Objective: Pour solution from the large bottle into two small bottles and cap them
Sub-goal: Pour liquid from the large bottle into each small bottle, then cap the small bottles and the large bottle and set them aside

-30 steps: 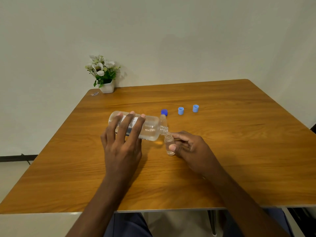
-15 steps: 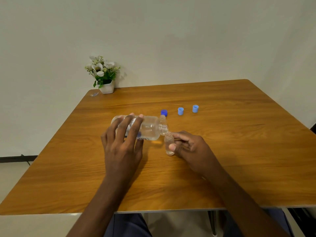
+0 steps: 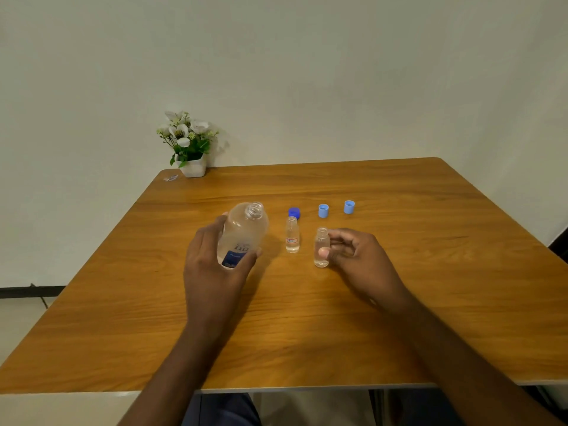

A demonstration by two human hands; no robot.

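My left hand [image 3: 215, 272] grips the large clear bottle [image 3: 244, 232], which stands nearly upright and uncapped with liquid inside. My right hand [image 3: 356, 259] pinches a small clear bottle [image 3: 321, 248] between thumb and fingers; it stands open on the table. A second small bottle [image 3: 292, 235] with a red label stands free between the two, holding some liquid. Behind them lie a dark blue cap [image 3: 294, 212] and two light blue caps [image 3: 323, 210] [image 3: 349, 207].
A white pot of white flowers [image 3: 190, 149] stands at the far left corner of the wooden table [image 3: 307, 318], with a small scrap [image 3: 171, 178] beside it. A wall runs close behind the table.
The large bottle has gone from lying tipped over the small bottle's mouth to nearly upright and moved left. My right hand has slid its small bottle to the right.
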